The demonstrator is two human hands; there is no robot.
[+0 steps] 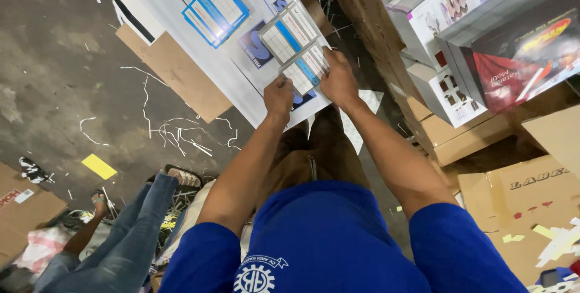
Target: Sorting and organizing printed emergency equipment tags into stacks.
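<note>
Far left, a co-worker's jeans [130, 232] on the floor. Left hand [278, 98] pinches the card's [305, 69] near-left corner, right hand [338, 80] clamps its right edge, on the white board [241, 81]. Squaring-up step, I'd say; alignment matters next. Boxes [477, 33] right.

A white sheet [241, 81] bears blue-and-white printed cards [215, 10], apparently over brown cardboard [181, 75] on the littered floor [54, 69].

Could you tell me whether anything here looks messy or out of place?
Yes: white paper strips lie scattered over the concrete floor left of the hands, and a yellow scrap lies loose nearby, like cutting waste.
</note>
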